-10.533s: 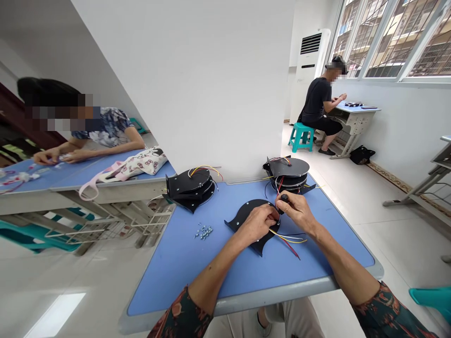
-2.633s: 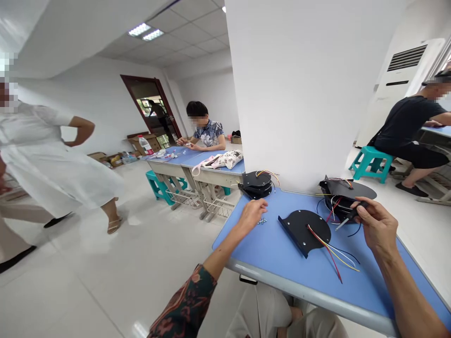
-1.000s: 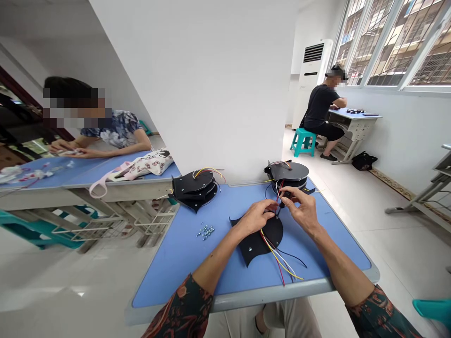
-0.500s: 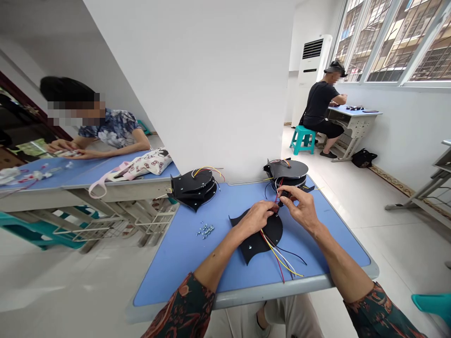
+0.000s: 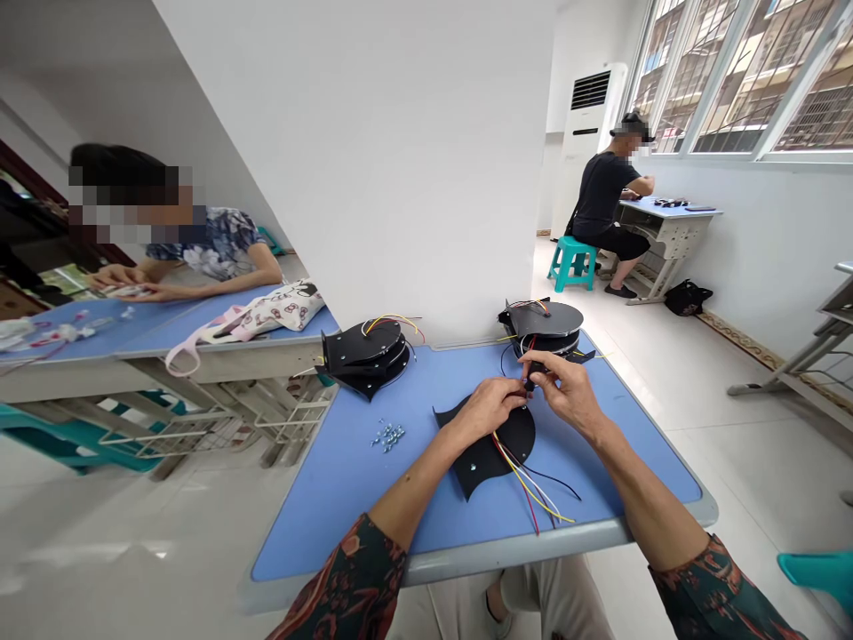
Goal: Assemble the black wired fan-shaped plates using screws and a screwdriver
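A black plate assembly with curved sides and pointed corners lies on the blue desk, and red, yellow, white and black wires run from its middle towards me. My left hand rests across its upper part, fingers closed and bent together at the far edge; what they pinch is hidden. My right hand is closed around the dark handle of what looks like a small screwdriver, held upright above that edge, right beside my left fingertips. Its tip is hidden. Several small silver screws lie loose left of the plate.
Stacks of similar black assemblies with wires stand at the desk's back left and back right, near a white pillar. A person sits at an adjoining desk with a cloth bag; another person sits farther off.
My right hand has shifted very slightly left and turned a little around the screwdriver handle. My left hand and the plate stay practically in place.
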`<state>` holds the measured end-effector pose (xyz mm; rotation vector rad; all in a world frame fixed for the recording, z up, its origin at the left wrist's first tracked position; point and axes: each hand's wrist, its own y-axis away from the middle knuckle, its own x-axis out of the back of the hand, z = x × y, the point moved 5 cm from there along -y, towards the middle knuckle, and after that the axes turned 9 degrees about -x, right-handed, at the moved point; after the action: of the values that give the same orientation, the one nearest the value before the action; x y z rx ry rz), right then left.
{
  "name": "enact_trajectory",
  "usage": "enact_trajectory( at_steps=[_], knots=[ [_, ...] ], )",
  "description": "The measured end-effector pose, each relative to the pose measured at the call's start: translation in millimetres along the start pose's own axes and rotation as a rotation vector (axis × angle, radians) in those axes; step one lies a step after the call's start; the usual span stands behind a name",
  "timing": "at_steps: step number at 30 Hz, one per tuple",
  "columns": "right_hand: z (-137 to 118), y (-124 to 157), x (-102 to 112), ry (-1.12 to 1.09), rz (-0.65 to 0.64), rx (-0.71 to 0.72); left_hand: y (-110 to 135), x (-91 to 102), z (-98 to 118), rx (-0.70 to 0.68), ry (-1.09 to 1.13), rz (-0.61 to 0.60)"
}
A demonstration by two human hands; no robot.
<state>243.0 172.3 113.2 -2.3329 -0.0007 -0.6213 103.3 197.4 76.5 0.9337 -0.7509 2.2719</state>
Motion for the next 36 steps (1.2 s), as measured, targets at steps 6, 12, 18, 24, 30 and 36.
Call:
enact_trajectory(
  at_steps=[6,12,18,24,30,36],
  knots=[
    [5,1,-7,-0.018,-0.033,-0.059,-3,0.5,-2,0.052,0.052,0.022],
    [-3,0,-7,0.073,0.020,-0.026,-5,-1.5,-5,0.073,0.003,0.048],
    [-1,0,-3,0.054,0.116,-0.093,-5,-1.6,-1,0.065,-0.039,0.035],
    [9,0,-5,-0.086,0.084,-0.183,-4,-2.1,-3,0.079,-0.018,0.008],
    [0,0,-7,0.001,0.095,-0.134,-4,-2.8,-6,0.076,0.015,0.029],
    [-7,1,-12,0.037,0.063,-0.058,-4,-1.1,-8,0.111,-0.040,0.060]
  ],
)
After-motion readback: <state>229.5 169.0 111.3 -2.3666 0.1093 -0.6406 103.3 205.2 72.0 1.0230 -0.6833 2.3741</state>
